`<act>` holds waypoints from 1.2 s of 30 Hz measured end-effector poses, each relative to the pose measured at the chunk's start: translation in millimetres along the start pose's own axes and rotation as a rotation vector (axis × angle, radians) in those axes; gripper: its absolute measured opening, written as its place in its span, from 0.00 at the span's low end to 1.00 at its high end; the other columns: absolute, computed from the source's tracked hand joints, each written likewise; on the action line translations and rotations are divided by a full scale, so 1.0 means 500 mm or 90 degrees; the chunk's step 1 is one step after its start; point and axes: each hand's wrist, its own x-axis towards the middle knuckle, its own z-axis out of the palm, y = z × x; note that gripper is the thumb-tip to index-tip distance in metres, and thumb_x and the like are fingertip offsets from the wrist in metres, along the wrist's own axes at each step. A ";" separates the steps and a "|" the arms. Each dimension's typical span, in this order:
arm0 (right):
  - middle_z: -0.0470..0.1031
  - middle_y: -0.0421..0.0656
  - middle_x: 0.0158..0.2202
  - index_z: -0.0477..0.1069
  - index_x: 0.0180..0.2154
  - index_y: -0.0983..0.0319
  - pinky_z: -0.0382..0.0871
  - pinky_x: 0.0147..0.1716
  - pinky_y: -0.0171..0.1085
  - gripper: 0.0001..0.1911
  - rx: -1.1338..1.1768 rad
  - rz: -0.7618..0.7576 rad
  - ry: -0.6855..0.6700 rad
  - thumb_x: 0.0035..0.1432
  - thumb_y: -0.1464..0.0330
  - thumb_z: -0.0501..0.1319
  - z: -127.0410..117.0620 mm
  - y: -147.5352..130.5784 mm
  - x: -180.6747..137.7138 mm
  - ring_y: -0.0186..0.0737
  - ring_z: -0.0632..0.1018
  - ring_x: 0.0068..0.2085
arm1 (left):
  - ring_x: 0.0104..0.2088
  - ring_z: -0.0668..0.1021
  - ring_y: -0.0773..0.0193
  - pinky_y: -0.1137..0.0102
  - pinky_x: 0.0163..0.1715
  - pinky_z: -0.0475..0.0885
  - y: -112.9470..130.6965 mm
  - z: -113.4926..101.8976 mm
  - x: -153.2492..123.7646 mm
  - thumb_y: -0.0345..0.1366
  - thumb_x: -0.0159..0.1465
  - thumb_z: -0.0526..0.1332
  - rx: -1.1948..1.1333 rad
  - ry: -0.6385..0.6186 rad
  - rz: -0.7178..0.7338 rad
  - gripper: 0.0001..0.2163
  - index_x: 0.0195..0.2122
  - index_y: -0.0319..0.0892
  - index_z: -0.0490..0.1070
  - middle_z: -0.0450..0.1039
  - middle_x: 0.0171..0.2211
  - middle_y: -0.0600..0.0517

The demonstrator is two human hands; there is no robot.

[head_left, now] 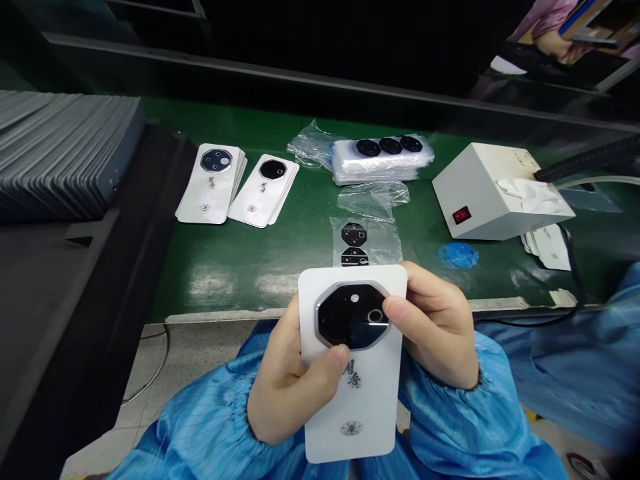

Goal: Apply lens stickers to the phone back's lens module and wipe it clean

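- My left hand (287, 387) grips the white phone back cover (353, 363) from its left side, thumb pressed at the lower edge of the octagonal black lens plate (351, 315).
- My right hand (435, 327) closes round the cover's right edge, thumb tip resting on the plate's right side. The cover sits above my lap, in front of the bench edge.
- As I judge it, the plate is already seated in its silver ring and I am pressing it home; this one cover is close to finished.
- Just beyond, on the green belt (280, 247), lies a clear film strip (365, 240) with two black lens plates left on it.
- To its right, one blue disc (458, 256), then one white box (493, 193) with a red switch.
- Farther back, a stack of film strips (383, 160), the top one showing three plates.
- Back left, two fanned piles of covers (213, 183) (265, 190); how many in each I cannot tell.
- So some covers look done, and plenty of plates remain.
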 end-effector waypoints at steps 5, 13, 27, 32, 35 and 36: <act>0.66 0.38 0.22 0.69 0.29 0.61 0.62 0.18 0.28 0.09 -0.014 0.007 0.000 0.59 0.63 0.60 -0.001 -0.001 0.000 0.30 0.67 0.22 | 0.23 0.74 0.68 0.75 0.23 0.70 -0.003 -0.004 0.000 0.34 0.59 0.62 0.013 -0.028 0.002 0.13 0.45 0.55 0.71 0.76 0.29 0.56; 0.64 0.38 0.21 0.67 0.27 0.61 0.60 0.18 0.30 0.11 -0.040 0.008 -0.009 0.60 0.62 0.59 -0.001 0.001 -0.001 0.31 0.65 0.22 | 0.23 0.73 0.68 0.75 0.22 0.69 -0.006 -0.007 0.002 0.35 0.58 0.63 0.017 -0.011 -0.001 0.13 0.45 0.52 0.72 0.75 0.28 0.55; 0.55 0.35 0.18 0.59 0.21 0.61 0.50 0.17 0.31 0.14 -0.157 -0.086 -0.028 0.57 0.68 0.57 0.000 -0.001 0.006 0.28 0.59 0.19 | 0.25 0.72 0.63 0.71 0.22 0.65 0.011 -0.052 0.042 0.39 0.64 0.54 0.244 -0.156 0.159 0.10 0.37 0.41 0.73 0.69 0.25 0.51; 0.53 0.33 0.18 0.56 0.21 0.61 0.48 0.17 0.30 0.14 -0.084 -0.088 -0.065 0.55 0.69 0.58 0.007 0.005 0.007 0.26 0.56 0.19 | 0.18 0.61 0.72 0.73 0.15 0.53 0.017 -0.055 0.050 0.36 0.66 0.52 0.376 -0.140 0.259 0.13 0.24 0.41 0.64 0.54 0.20 0.56; 0.57 0.33 0.18 0.60 0.23 0.61 0.52 0.17 0.30 0.10 -0.062 -0.118 -0.072 0.53 0.70 0.59 0.012 0.013 0.008 0.27 0.59 0.19 | 0.19 0.60 0.72 0.73 0.17 0.54 0.011 -0.053 0.048 0.37 0.66 0.52 0.421 -0.152 0.290 0.14 0.23 0.42 0.59 0.53 0.19 0.57; 0.58 0.33 0.19 0.62 0.24 0.61 0.54 0.18 0.30 0.08 -0.063 -0.134 -0.068 0.53 0.71 0.59 0.013 0.015 0.008 0.27 0.61 0.20 | 0.19 0.59 0.72 0.73 0.18 0.54 0.009 -0.053 0.047 0.37 0.66 0.52 0.426 -0.161 0.300 0.13 0.23 0.42 0.58 0.53 0.19 0.57</act>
